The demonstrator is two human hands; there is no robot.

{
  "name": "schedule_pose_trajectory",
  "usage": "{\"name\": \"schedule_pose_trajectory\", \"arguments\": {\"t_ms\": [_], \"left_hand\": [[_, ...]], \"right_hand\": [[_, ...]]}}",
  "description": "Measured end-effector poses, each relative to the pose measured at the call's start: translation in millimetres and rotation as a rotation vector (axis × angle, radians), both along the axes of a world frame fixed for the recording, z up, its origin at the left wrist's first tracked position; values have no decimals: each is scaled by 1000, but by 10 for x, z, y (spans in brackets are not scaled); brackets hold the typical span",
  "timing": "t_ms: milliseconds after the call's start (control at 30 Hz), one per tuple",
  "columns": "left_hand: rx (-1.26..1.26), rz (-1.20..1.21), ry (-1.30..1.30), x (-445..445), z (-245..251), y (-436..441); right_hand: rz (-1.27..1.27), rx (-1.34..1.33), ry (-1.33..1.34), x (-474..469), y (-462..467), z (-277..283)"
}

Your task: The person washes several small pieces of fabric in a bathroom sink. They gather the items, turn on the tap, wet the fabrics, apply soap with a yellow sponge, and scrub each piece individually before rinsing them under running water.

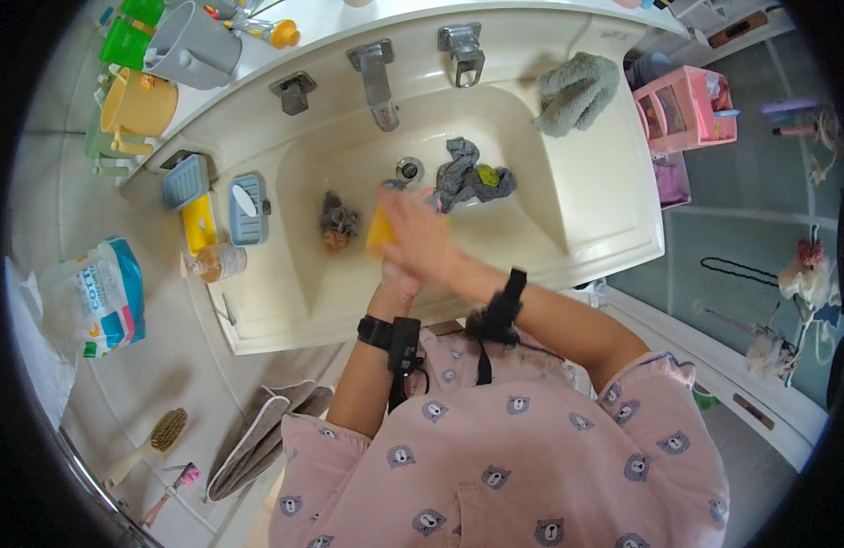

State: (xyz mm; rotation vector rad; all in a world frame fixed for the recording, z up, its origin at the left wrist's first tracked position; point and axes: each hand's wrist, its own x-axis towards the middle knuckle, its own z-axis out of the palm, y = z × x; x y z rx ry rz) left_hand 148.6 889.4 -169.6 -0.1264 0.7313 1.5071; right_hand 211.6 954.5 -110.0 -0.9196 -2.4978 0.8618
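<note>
Both my hands are together over the cream sink basin [518, 233], blurred by motion. My right hand [422, 229] lies across a yellow object [379, 236], whose kind the blur hides. My left hand [400, 277] is underneath at its near end and mostly covered. Small bluish and pinkish bits show by my right fingertips, too blurred to name. To the right lies a crumpled dark grey cloth item [460, 171] with a yellow-green patch. Left of my hands is a smaller grey bunched cloth item [340, 218] with an orange part. The metal drain [409, 169] is just beyond my fingers.
A metal spout [379, 89] overhangs the basin between two handles. A grey-green towel [578, 92] rests on the right rim. At left are a blue soap dish [247, 209] with white soap and a pump bottle [220, 262]. Cups, including a grey one [194, 48], line the back shelf.
</note>
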Motion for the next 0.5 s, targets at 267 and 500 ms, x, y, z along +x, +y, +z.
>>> {"name": "schedule_pose_trajectory", "arguments": {"t_ms": [267, 500], "left_hand": [[324, 124, 101, -8, -37, 39], [-159, 29, -26, -9, 101, -11]], "right_hand": [[54, 101, 60, 25, -12, -157], [-162, -79, 25, -26, -65, -101]]}}
